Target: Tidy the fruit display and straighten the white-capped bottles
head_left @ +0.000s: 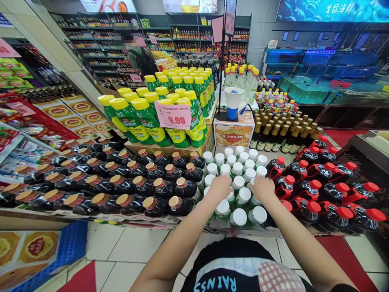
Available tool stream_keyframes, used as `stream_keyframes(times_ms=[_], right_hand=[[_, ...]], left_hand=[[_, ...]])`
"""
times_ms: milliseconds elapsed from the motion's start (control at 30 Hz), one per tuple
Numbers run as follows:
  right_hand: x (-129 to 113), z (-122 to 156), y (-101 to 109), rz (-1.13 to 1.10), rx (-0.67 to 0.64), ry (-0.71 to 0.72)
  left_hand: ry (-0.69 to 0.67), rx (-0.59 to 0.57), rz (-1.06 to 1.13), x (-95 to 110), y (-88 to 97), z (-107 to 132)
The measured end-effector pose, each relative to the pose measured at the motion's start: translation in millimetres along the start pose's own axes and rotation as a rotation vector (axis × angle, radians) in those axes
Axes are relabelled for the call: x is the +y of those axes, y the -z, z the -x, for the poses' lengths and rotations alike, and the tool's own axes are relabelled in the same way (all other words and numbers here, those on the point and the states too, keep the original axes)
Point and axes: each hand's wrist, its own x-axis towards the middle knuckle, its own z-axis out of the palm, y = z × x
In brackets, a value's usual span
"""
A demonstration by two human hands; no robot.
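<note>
Both my hands reach into a block of white-capped bottles (238, 217) with greenish-white bodies, standing upright in rows. My left hand (221, 187) is closed at the left part of the block, its fingers curled down over a bottle's cap; the fingertips are mostly hidden. On the right side, my right hand (263, 189) is closed around the top of another white-capped bottle (261, 171), with the thumb toward the middle of the block. Between the hands stand several more white caps (238, 182).
Dark bottles with tan caps (139, 181) fill the left; dark red-capped jugs (314, 207) with red handles stand right. Behind are green yellow-capped bottles (152, 117), a price sign (174, 115), a white-and-blue megaphone (233, 103) on a carton (234, 132), and gold-topped bottles (284, 132). A person (141, 59) stands farther back.
</note>
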Motion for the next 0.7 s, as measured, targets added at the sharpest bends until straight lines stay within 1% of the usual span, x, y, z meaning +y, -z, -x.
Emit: stream_keyframes(times_ms=[33,100,167,200,233,367,433,500,567,700], right_hand=[[-3,4,0,0.004,0.031,0.041],[-7,14,0,-0.004,0.085,0.211],[-9,22,-3,-0.032,0.074,0.419],[-10,25,-6,-0.038,0.059,0.496],[-11,26,-9,-0.037,0.047,0.539],[-14,22,-21,-0.003,0.043,0.544],[-14,19,-23,0.006,0.049,0.543],[-14,18,-22,0.022,0.067,0.535],[-15,19,-22,0.027,0.091,0.521],[-18,23,-24,0.013,0.124,0.487]], left_hand=[[-0.003,-0.018,-0.012,2,-2.1,-1],[-0.011,-0.032,-0.023,5,-7.1,-1],[-0.035,-0.035,-0.044,5,-11.5,-2],[-0.056,-0.037,-0.057,4,-13.5,-2],[-0.080,-0.034,-0.070,2,-15.7,-1],[-0.134,0.034,-0.089,-6,-27.3,1],[-0.148,0.095,-0.093,-9,-33.5,1],[-0.149,0.132,-0.092,-12,-37.3,0],[-0.143,0.125,-0.075,-16,-38.0,-2],[-0.132,0.060,-0.023,-22,-34.6,-5]])
